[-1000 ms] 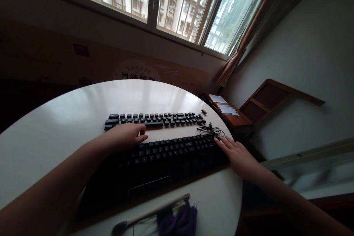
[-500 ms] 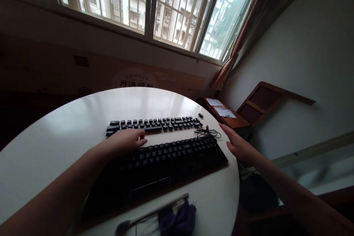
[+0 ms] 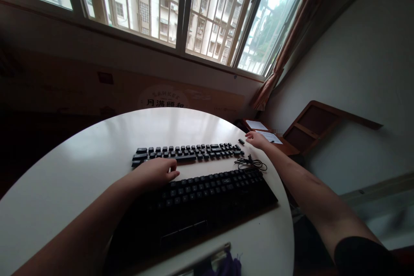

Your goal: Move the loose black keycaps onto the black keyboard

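Observation:
A black keyboard (image 3: 226, 202) lies tilted across the white round table, keys on its far side. Beyond it, loose black keycaps (image 3: 186, 158) stand in rows, with a coiled black cable (image 3: 250, 163) at their right end. My left hand (image 3: 157, 173) rests between the keycap rows and the keyboard's upper left part, its fingers curled; what is beneath them is hidden. Near the table's right edge, my right hand (image 3: 256, 139) reaches out with fingers apart and nothing visible in them. Just left of its fingertips lies one separate small black keycap (image 3: 241, 141).
In front of the keyboard lie a grey rod-like handle (image 3: 207, 258) and a purple cloth (image 3: 228, 265), cut off by the lower edge. The table's rim (image 3: 293, 224) curves on the right. Beyond it, papers (image 3: 268, 136) lie on a wooden chair (image 3: 287, 144).
My right hand has moved forward and left, from beside the cable to beside the separate keycap. My left hand stays where it was at the keyboard. The view has shifted slightly.

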A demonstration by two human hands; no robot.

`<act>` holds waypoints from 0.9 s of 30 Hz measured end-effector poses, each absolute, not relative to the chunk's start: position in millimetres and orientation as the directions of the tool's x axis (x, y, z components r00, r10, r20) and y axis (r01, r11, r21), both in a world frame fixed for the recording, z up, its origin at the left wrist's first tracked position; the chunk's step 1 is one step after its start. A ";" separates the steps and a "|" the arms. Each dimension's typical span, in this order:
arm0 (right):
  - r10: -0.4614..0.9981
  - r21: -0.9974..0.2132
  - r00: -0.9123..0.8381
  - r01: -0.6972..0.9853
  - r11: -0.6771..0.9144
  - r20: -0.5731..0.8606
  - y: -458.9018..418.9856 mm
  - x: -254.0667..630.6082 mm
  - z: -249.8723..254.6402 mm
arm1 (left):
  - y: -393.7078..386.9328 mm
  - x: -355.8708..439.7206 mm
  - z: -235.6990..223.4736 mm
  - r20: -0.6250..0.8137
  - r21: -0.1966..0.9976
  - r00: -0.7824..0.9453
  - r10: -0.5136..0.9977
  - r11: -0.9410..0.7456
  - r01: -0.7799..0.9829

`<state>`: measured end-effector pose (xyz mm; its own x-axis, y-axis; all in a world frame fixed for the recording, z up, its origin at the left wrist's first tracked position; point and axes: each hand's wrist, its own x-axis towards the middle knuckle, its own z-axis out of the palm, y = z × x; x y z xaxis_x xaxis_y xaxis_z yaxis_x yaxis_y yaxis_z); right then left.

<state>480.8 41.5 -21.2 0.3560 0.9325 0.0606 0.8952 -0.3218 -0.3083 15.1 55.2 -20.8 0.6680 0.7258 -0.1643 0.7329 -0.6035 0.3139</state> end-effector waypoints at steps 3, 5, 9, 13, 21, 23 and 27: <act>0.931 -0.307 0.365 0.888 -0.343 0.015 54.9 476.9 -28.4 | 53.3 15.0 -19.8 -0.169 0.304 0.667 0.726 -0.605 0.736; 0.932 -0.316 0.364 0.884 -0.344 0.004 57.3 474.0 -33.2 | 52.6 15.1 -19.4 -0.171 0.304 0.671 0.722 -0.609 0.733; 0.925 -0.371 0.376 0.867 -0.332 0.050 52.8 467.6 -38.3 | 52.1 15.7 -18.4 -0.182 0.311 0.668 0.721 -0.602 0.735; 0.894 -0.510 0.409 0.817 -0.269 0.183 30.9 457.1 -34.4 | 50.7 16.7 -14.6 -0.196 0.305 0.658 0.727 -0.593 0.745; 0.757 -0.764 0.496 0.645 0.008 0.426 -117.8 418.7 -42.2 | 53.5 16.8 -16.5 -0.188 0.313 0.666 0.722 -0.598 0.738; 0.706 -0.832 0.574 0.553 0.038 0.414 -150.5 412.5 -51.7 | 55.3 17.0 -18.2 -0.185 0.313 0.663 0.725 -0.596 0.740; 0.611 -0.915 0.721 0.404 0.012 0.326 -176.1 405.3 -75.5 | 58.3 17.9 -19.9 -0.187 0.302 0.661 0.726 -0.598 0.742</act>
